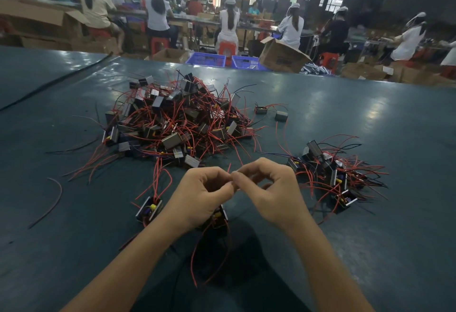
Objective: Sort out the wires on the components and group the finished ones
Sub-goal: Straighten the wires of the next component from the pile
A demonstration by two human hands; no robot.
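Note:
My left hand [202, 195] and my right hand [271, 188] meet fingertip to fingertip above the table, both pinching a thin red wire. Below them a small black component [218, 218] hangs or rests, partly hidden by my left hand, with red wires trailing toward me. A large tangled pile of components with red and black wires [177, 121] lies behind my hands. A smaller group of components [335, 173] sits to the right. One single component [149, 209] lies just left of my left wrist.
The dark green table [370, 237] stretches wide. Two loose components [271, 111] lie right of the big pile, and a stray wire [53, 200] lies at the left. Beyond the far edge stand blue crates [206, 58], cardboard boxes and seated workers.

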